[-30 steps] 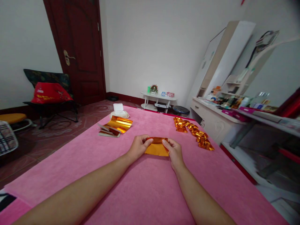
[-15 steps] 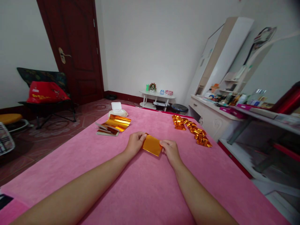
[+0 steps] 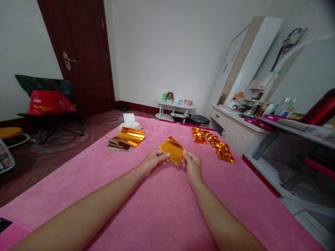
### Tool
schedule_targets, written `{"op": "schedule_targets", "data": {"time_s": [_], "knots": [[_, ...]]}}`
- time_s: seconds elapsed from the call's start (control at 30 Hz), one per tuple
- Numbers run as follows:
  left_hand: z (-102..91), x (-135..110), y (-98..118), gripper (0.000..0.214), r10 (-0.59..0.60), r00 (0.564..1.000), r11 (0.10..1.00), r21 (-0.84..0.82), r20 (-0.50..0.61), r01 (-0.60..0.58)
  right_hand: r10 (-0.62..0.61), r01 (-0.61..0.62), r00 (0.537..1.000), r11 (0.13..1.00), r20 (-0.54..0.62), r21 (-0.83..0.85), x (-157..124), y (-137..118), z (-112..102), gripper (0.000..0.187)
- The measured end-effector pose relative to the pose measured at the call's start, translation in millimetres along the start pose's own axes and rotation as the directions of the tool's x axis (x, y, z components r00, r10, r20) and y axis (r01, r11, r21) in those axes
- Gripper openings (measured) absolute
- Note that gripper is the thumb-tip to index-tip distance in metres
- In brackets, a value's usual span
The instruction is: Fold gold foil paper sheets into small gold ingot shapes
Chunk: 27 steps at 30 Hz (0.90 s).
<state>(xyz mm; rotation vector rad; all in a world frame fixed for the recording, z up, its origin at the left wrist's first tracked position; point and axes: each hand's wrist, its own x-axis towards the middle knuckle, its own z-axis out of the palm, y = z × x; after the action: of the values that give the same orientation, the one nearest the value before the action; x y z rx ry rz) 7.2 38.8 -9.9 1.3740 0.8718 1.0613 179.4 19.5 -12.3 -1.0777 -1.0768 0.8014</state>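
Cloth (image 3: 157,209), pink and plush-looking, covers the wide surface before me. Toward its right side runs a slanting line of folded gold foil pieces (image 3: 223,150), bunched close together. Well apart from them, on the left, curved gold sheets (image 3: 134,136) lie on a loose pile of thin pale pieces (image 3: 119,148), with a white packet (image 3: 131,126), lid raised, just behind. My left hand (image 3: 154,160) and right hand (image 3: 193,165) both pinch a gold foil square (image 3: 172,148): left thumb on top at one corner, right thumb and fingers nipping the opposite one, another corner pointing away from me.
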Motion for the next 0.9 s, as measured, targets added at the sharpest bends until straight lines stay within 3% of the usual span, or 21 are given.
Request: {"op": "schedule_targets", "data": {"time_s": [0.1, 0.17, 0.3, 0.4, 0.53, 0.63, 0.9], "knots": [[3.3, -3.3, 1.2, 0.038, -0.014, 0.997, 0.997, 0.08, 0.075, 0.008, -0.012, 0.012, 1.0, 1.0, 0.018, -0.005, -0.7, -1.3, -0.5, 0.039], [5.4, -4.6, 2.6, 0.038, -0.017, 0.998, 0.994, 0.107, 0.068, 0.009, -0.022, 0.021, 0.998, 1.0, 0.06, 0.012, -1.8, -2.6, -0.8, 0.04], [11.3, -5.8, 5.5, 0.037, -0.011, 0.994, 1.0, -0.009, -0.112, 0.01, 0.06, -0.083, 0.966, 0.993, 0.253, 0.082, -9.0, -7.0, 6.6, 0.039], [19.0, -7.4, 6.0, 0.037, 0.015, 0.981, 0.993, -0.108, -0.194, -0.037, 0.093, -0.109, 0.933, 0.994, 0.347, 0.029, -18.6, -10.2, 19.5, 0.037], [28.7, -11.5, 6.8, 0.039, 0.049, 0.982, 0.986, -0.149, -0.185, -0.077, 0.061, -0.066, 0.961, 0.998, 0.27, 0.01, -26.9, -11.6, 30.6, 0.044], [28.8, -12.5, 8.5, 0.038, 0.017, 0.98, 0.99, -0.136, -0.198, -0.045, 0.079, -0.091, 0.965, 0.995, 0.249, 0.039, -25.0, -9.3, 27.1, 0.046], [2.2, -5.3, 12.6, 0.034, 0.06, 0.962, 0.99, -0.104, -0.268, -0.091, 0.122, -0.149, 0.963, 0.984, 0.24, 0.095, -9.8, -1.3, 7.4, 0.042]]}}
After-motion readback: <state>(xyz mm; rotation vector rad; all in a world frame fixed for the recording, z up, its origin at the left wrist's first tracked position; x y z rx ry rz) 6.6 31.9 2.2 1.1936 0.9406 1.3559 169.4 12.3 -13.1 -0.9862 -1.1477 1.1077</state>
